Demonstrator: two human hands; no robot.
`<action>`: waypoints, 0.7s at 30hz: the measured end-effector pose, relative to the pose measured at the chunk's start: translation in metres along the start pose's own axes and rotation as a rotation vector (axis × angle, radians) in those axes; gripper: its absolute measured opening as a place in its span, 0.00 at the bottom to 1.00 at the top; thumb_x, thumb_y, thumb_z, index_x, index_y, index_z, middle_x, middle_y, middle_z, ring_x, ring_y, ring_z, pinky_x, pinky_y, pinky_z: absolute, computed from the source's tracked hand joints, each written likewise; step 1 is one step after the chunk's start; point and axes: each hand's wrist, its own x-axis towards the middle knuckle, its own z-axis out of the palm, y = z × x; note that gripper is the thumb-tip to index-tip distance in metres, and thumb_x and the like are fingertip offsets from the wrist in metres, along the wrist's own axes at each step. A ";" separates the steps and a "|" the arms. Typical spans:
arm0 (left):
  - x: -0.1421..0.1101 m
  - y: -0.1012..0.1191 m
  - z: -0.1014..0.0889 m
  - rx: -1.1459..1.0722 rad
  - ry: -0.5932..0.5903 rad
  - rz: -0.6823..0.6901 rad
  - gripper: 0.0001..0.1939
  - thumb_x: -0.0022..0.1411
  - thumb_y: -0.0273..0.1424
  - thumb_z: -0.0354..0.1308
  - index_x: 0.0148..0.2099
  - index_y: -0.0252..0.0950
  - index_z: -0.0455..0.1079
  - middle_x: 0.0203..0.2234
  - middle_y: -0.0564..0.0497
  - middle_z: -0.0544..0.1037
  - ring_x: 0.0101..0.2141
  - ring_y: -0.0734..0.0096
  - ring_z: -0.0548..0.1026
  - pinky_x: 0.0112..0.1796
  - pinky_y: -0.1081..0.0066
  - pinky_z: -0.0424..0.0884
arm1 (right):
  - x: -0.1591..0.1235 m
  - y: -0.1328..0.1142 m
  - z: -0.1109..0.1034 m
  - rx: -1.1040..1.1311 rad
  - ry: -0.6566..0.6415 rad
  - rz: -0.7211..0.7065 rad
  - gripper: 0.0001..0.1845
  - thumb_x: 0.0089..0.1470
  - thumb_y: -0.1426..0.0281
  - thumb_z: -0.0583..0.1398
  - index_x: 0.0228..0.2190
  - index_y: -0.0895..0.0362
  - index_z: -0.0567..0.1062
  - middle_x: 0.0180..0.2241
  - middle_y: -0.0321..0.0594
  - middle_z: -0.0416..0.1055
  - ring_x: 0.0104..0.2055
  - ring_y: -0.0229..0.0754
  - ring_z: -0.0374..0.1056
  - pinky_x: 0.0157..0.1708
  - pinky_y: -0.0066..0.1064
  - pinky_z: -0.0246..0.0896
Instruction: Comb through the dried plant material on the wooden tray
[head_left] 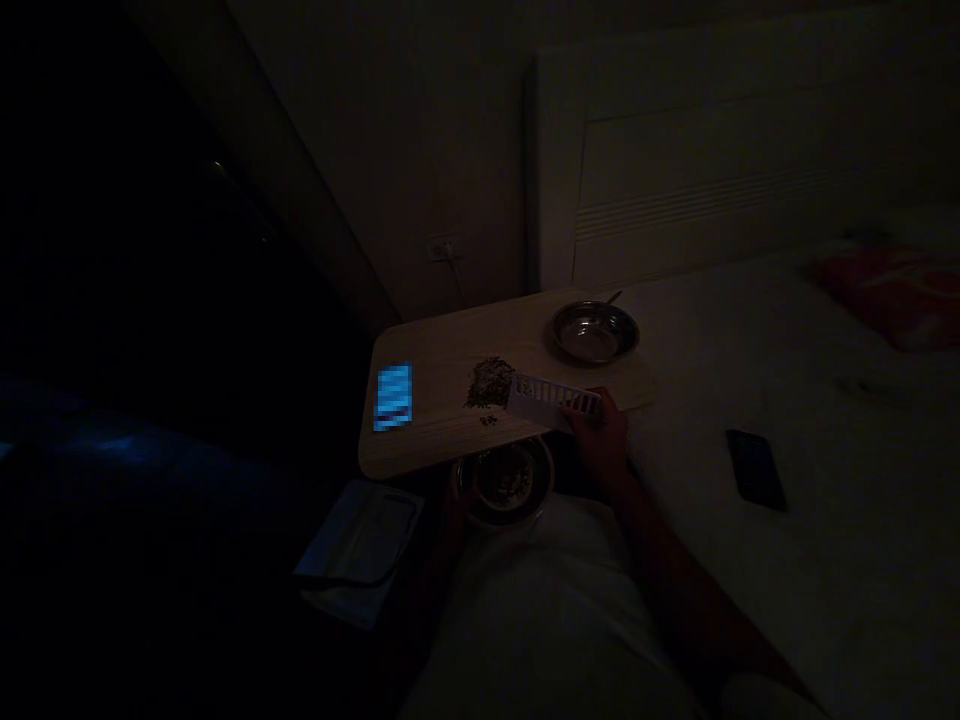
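Observation:
My right hand [604,435] is closed around one end of a white plastic piece [536,400] with a row of slots. Its far end touches the right side of a pile of small dark bits [491,382], perhaps seeds or husks, on the wooden tabletop [442,345]. Just under the table's near edge, my left hand [461,500] grips the left rim of a round bowl [546,490]. Some bits lie inside that bowl. Dim light hides most of the left fingers.
A shiny metal bowl [596,335] with a spoon handle stands at the table's back right. A lit phone [393,397] lies at the left end. Another dark phone [755,468] rests on the bed [690,380]. A pale bag-like item [364,545] sits low at the left.

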 end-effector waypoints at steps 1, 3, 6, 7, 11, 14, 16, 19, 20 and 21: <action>0.000 0.001 0.000 0.002 0.003 0.002 0.36 0.45 0.37 0.69 0.58 0.40 0.68 0.56 0.43 0.75 0.61 0.41 0.66 0.59 0.48 0.62 | 0.000 -0.001 0.001 0.002 -0.004 0.001 0.09 0.54 0.64 0.63 0.33 0.54 0.70 0.29 0.35 0.73 0.30 0.42 0.70 0.31 0.31 0.63; 0.000 0.003 0.001 0.001 -0.008 0.031 0.36 0.45 0.37 0.68 0.58 0.40 0.68 0.57 0.43 0.75 0.61 0.42 0.66 0.60 0.49 0.62 | -0.001 -0.003 0.002 0.006 -0.018 -0.002 0.09 0.54 0.64 0.63 0.34 0.54 0.70 0.30 0.36 0.74 0.31 0.43 0.70 0.32 0.31 0.63; 0.001 0.006 0.001 0.017 -0.020 0.097 0.37 0.43 0.36 0.69 0.58 0.40 0.69 0.59 0.45 0.73 0.63 0.44 0.63 0.61 0.53 0.60 | -0.001 -0.004 0.005 -0.008 -0.031 -0.007 0.08 0.54 0.65 0.62 0.34 0.54 0.70 0.30 0.36 0.74 0.32 0.43 0.71 0.32 0.31 0.63; 0.001 0.007 0.002 0.019 -0.023 0.104 0.37 0.42 0.35 0.69 0.58 0.40 0.69 0.59 0.45 0.73 0.63 0.45 0.63 0.62 0.54 0.59 | -0.001 -0.004 0.006 -0.018 -0.030 -0.007 0.08 0.54 0.65 0.62 0.34 0.54 0.70 0.30 0.36 0.75 0.31 0.43 0.70 0.31 0.31 0.63; 0.002 0.006 0.001 -0.003 -0.043 0.090 0.36 0.44 0.37 0.69 0.58 0.40 0.69 0.59 0.45 0.73 0.63 0.45 0.64 0.61 0.54 0.60 | -0.001 -0.003 0.008 -0.016 -0.031 -0.005 0.08 0.53 0.64 0.63 0.33 0.54 0.70 0.28 0.36 0.74 0.29 0.42 0.70 0.29 0.30 0.62; 0.004 0.002 -0.001 0.008 -0.040 0.093 0.36 0.44 0.37 0.69 0.57 0.41 0.70 0.58 0.45 0.73 0.63 0.44 0.63 0.61 0.53 0.60 | -0.001 -0.003 0.007 0.006 -0.021 -0.002 0.08 0.53 0.65 0.63 0.33 0.54 0.70 0.28 0.35 0.74 0.29 0.42 0.70 0.29 0.30 0.62; 0.006 -0.002 -0.002 0.017 -0.016 0.104 0.36 0.44 0.38 0.69 0.57 0.40 0.70 0.59 0.44 0.73 0.63 0.44 0.62 0.62 0.52 0.58 | -0.002 -0.004 0.007 0.019 -0.004 0.004 0.09 0.53 0.64 0.64 0.33 0.54 0.70 0.28 0.35 0.74 0.30 0.42 0.70 0.30 0.30 0.63; 0.010 -0.008 -0.005 0.021 -0.012 0.105 0.37 0.44 0.38 0.69 0.58 0.40 0.69 0.60 0.44 0.71 0.64 0.44 0.60 0.63 0.53 0.56 | -0.002 -0.007 0.008 0.034 0.011 0.011 0.09 0.54 0.64 0.64 0.33 0.54 0.70 0.29 0.35 0.74 0.30 0.41 0.70 0.31 0.30 0.63; 0.012 -0.010 -0.006 0.016 -0.023 0.097 0.36 0.45 0.39 0.68 0.58 0.40 0.69 0.60 0.44 0.72 0.65 0.44 0.60 0.63 0.53 0.56 | -0.002 -0.008 0.009 0.039 0.008 0.011 0.09 0.54 0.64 0.64 0.34 0.54 0.70 0.29 0.35 0.74 0.30 0.42 0.70 0.31 0.30 0.63; 0.013 -0.012 -0.006 0.014 -0.035 0.089 0.36 0.45 0.39 0.68 0.58 0.41 0.69 0.59 0.44 0.72 0.65 0.45 0.60 0.63 0.53 0.56 | -0.003 -0.009 0.010 0.043 0.002 0.009 0.08 0.54 0.64 0.63 0.34 0.54 0.70 0.29 0.35 0.74 0.30 0.42 0.70 0.31 0.30 0.63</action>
